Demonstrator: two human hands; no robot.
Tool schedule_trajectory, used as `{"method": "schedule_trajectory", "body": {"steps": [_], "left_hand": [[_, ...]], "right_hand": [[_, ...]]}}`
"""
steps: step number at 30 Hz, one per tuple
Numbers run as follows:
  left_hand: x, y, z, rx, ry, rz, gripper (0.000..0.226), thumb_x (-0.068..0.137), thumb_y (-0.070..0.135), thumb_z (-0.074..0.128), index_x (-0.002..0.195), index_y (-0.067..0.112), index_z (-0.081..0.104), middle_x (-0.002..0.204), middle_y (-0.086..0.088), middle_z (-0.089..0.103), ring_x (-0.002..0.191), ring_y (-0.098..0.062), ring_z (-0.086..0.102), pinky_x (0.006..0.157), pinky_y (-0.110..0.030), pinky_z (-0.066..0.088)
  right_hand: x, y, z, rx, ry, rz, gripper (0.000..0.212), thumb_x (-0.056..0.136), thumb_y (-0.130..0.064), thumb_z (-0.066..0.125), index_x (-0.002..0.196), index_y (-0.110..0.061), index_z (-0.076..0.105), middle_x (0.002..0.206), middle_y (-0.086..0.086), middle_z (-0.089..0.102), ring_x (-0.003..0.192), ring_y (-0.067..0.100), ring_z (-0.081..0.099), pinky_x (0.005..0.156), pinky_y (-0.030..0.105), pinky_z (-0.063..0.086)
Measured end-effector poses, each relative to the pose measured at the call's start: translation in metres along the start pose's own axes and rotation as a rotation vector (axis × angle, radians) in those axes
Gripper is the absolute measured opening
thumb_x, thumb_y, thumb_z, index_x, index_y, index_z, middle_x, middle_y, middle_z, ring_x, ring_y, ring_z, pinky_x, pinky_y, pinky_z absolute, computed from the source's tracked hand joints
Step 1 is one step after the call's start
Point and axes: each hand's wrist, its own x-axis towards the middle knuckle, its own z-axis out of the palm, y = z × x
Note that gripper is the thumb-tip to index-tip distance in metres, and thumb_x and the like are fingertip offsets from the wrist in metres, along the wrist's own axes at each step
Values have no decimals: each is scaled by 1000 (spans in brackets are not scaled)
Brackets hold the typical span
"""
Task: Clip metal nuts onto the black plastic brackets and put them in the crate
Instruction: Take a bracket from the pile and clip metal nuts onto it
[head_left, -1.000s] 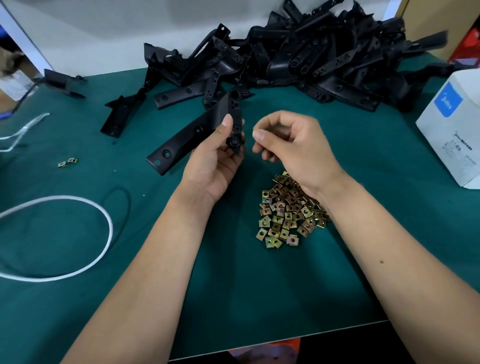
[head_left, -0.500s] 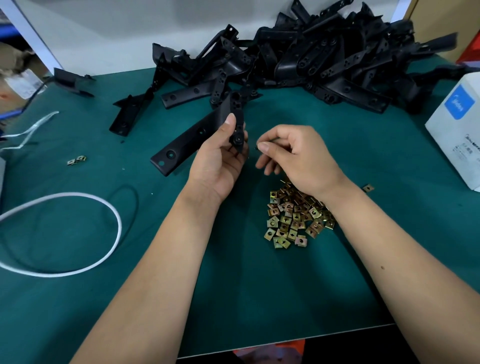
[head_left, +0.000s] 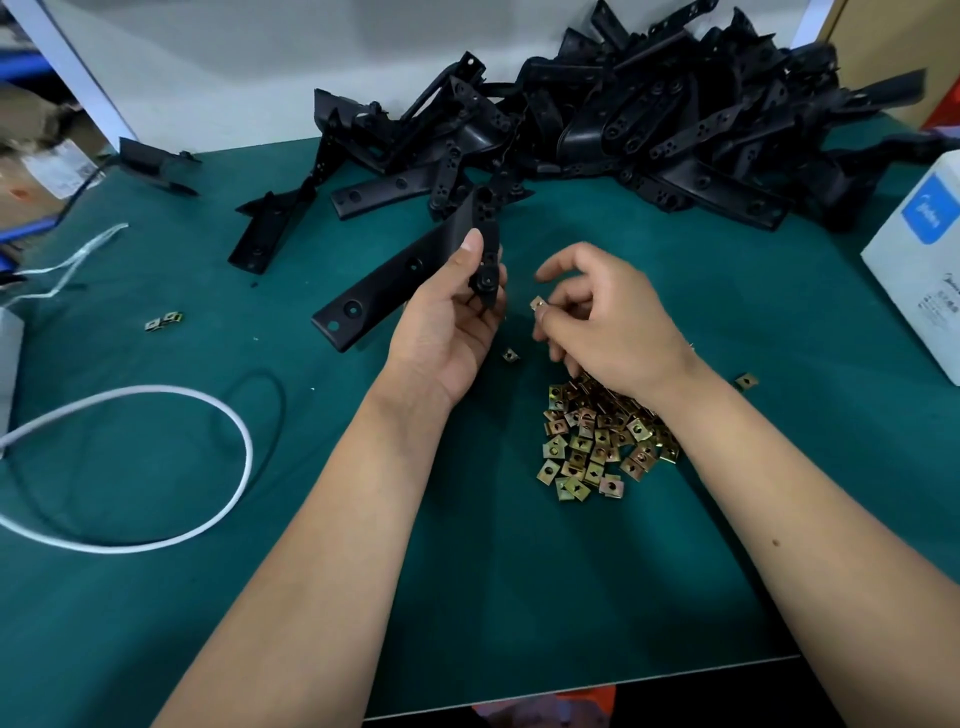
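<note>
On the table (head_left: 467, 597), the bracket pile (head_left: 649, 119) lies at the back, the heap of nuts (head_left: 597, 441) in front of it, the cable loop (head_left: 156, 457) left, the box (head_left: 919, 270) right.

Green table (head_left: 467, 597): brackets (head_left: 675, 119), nuts (head_left: 597, 447), cable (head_left: 156, 467).
</note>
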Motion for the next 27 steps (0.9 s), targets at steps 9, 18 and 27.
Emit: {"method": "schedule_trajectory", "body": {"steps": [9,18,27], "left_hand": [[-2,-3,-2,173,-135,13,23,85,33,77,91,11,77,90,-7,73,77,-17,70,79,-29,58],[-2,-6,-1,178,-166,-1,56,76,35,80,119,4,64,107,-14,68,87,-19,67,108,-41,49],[-2,-6,-1,175,-162,-3,50,77,35,81,116,7,67,104,-11,71,87,-19,67,98,-35,49]], "right_hand": [[-1,-12,2,567,117,127,12,96,1,67,106,-4,71,85,11,77,68,20,73,50,21,50],[-5,-18,2,758,100,277,5,94,-3,71,97,-4,74,87,7,73,72,12,69,51,19,49],[-5,-20,3,878,119,277,13,92,4,69,102,-3,73,83,10,72,67,13,67,56,18,53]]}}
